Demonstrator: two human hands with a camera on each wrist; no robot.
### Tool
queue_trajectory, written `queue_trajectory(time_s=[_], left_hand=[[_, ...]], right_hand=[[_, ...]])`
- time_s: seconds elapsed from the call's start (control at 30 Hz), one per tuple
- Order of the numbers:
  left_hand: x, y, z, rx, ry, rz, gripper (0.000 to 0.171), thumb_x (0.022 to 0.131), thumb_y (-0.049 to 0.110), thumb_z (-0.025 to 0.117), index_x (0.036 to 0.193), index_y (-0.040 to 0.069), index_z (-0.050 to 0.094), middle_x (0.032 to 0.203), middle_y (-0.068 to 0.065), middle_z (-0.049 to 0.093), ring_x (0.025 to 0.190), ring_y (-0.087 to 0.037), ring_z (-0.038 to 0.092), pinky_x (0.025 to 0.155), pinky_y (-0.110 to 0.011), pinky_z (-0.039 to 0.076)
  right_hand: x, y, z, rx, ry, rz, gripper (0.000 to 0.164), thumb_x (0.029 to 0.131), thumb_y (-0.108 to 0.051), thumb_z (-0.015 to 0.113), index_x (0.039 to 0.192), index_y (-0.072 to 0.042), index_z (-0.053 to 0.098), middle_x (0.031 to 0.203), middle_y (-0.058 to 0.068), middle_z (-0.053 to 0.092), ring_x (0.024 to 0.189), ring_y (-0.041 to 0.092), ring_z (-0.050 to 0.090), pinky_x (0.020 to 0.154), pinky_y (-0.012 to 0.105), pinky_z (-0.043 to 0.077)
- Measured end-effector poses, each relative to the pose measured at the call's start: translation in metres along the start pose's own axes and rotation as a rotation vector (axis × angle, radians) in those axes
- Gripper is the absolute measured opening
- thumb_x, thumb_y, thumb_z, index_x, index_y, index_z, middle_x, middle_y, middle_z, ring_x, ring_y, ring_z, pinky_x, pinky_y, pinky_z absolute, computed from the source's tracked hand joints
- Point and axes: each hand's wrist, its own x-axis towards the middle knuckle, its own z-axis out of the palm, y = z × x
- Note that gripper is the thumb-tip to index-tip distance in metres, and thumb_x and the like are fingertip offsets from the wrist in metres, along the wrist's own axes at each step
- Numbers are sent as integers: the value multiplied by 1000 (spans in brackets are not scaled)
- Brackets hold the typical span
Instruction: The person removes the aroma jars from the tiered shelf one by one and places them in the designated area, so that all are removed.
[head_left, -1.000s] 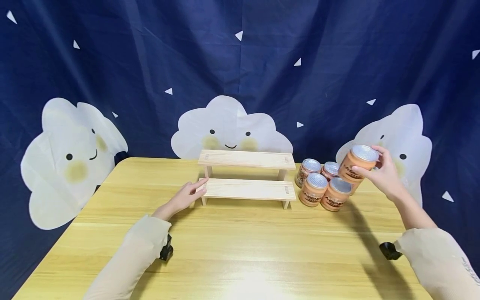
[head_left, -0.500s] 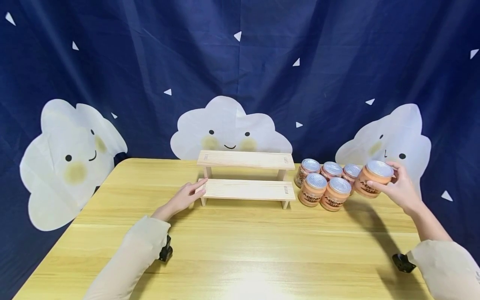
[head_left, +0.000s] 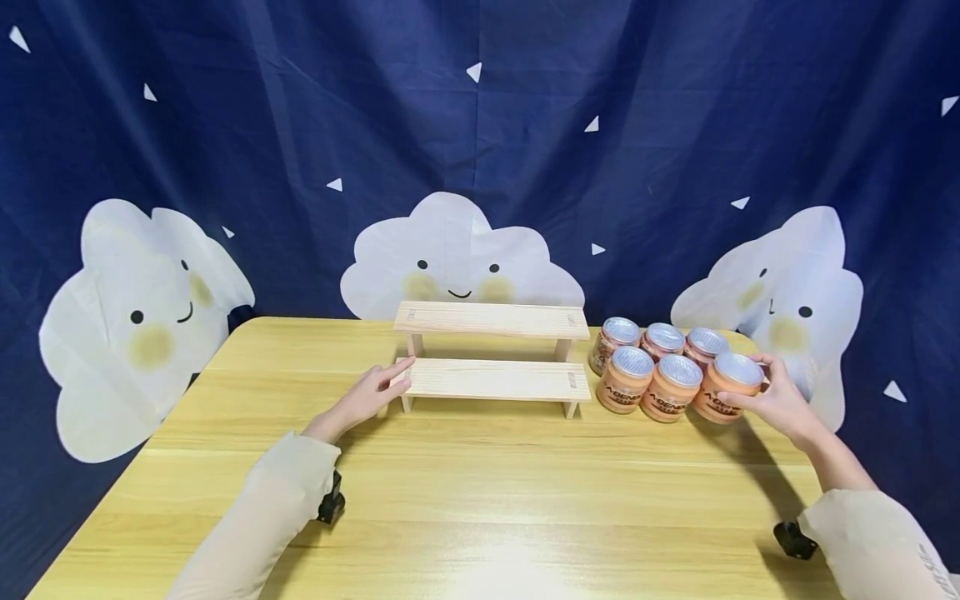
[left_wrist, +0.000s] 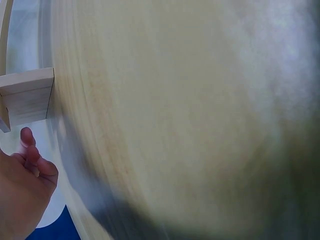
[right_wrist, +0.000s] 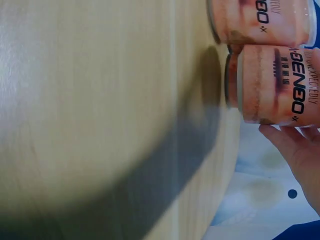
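Observation:
My right hand [head_left: 783,407] grips an orange jar [head_left: 718,403] with a silvery lid, fingers and thumb around its sides. This jar is the right one of the front row, beside another orange jar [head_left: 670,392]. In the right wrist view dark lettering shows on the held jar [right_wrist: 270,87], and the fingers [right_wrist: 287,142] lie along its side. My left hand [head_left: 362,398] touches the left end of the lower step of a pale wooden two-step rack [head_left: 495,379], index finger stretched out. The left wrist view shows the rack's end [left_wrist: 30,95] just past the fingertips.
A third front-row jar [head_left: 624,383] stands close to the rack's right end. Behind it are several more lidded jars [head_left: 663,338]. The rack and jars stand on a wooden table [head_left: 480,483], before a dark blue curtain [head_left: 285,125] with cloud faces.
The right hand has carried the jar rightward around the group, then down and left into the front row's right end. The left hand stays at the rack.

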Motion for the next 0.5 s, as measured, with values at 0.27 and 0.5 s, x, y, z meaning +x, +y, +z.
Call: queue_trajectory(time_s=[0.27, 0.5], left_hand=[[0, 2, 0, -11, -9, -8, 50, 93, 26, 52, 138, 7, 41, 68, -1, 34, 67, -17, 29, 64, -30, 28], [0, 2, 0, -17, -7, -11, 50, 93, 26, 52, 138, 8, 41, 68, -1, 33, 67, -17, 29, 64, -30, 28]], right_hand=[[-5, -11, 6, -70, -61, -28, 70, 79, -8, 69, 125, 13, 20, 117, 24, 33, 90, -12, 31, 72, 6, 30], [-1, -4, 11, -15, -86, -8, 69, 80, -4, 66, 124, 13, 16, 116, 21, 29, 92, -10, 30, 74, 5, 28]])
